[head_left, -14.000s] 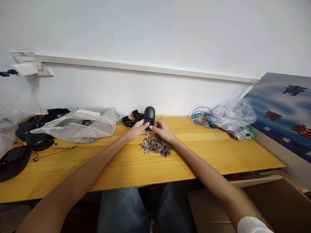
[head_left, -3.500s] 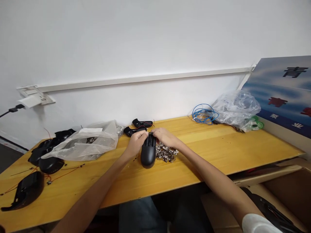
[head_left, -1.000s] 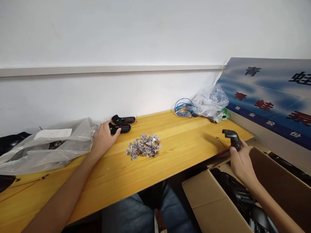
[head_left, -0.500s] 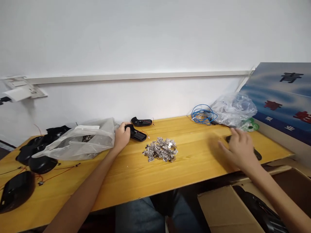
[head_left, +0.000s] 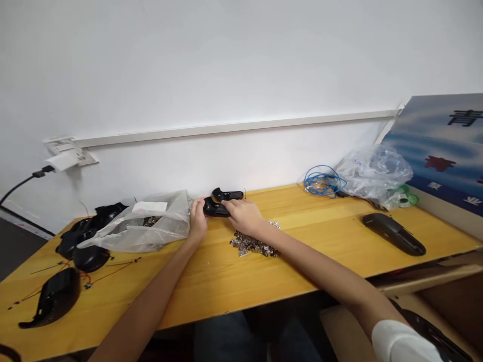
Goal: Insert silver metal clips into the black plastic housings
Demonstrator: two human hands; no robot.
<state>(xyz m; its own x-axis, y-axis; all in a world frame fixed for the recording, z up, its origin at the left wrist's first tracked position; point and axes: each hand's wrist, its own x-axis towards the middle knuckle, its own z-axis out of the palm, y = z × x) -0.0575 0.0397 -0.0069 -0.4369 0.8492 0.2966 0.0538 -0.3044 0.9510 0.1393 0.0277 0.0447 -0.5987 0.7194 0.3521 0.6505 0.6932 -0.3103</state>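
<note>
A black plastic housing [head_left: 215, 207] lies just above the table near the wall, my left hand [head_left: 198, 218] closed on its left end. From the other side, my right hand [head_left: 245, 216] grips the right end, its fingertips on the edge. What the right fingers may pinch besides the housing is too small to see. Just behind is a second black housing [head_left: 228, 194] with a thin wire. Partly covered by my right wrist is a pile of small shiny metal pieces [head_left: 251, 245].
Left of my hands are an open plastic bag [head_left: 132, 239] and several black shells with wires, one shell [head_left: 56, 296] nearest me. A long black housing [head_left: 394, 234] lies at right, with a blue cable coil [head_left: 322, 181] and clear plastic bag [head_left: 373, 171] behind.
My right hand has moved left from over the long black housing to the one in my left hand. That long housing is now uncovered. The camera view has shifted slightly.
</note>
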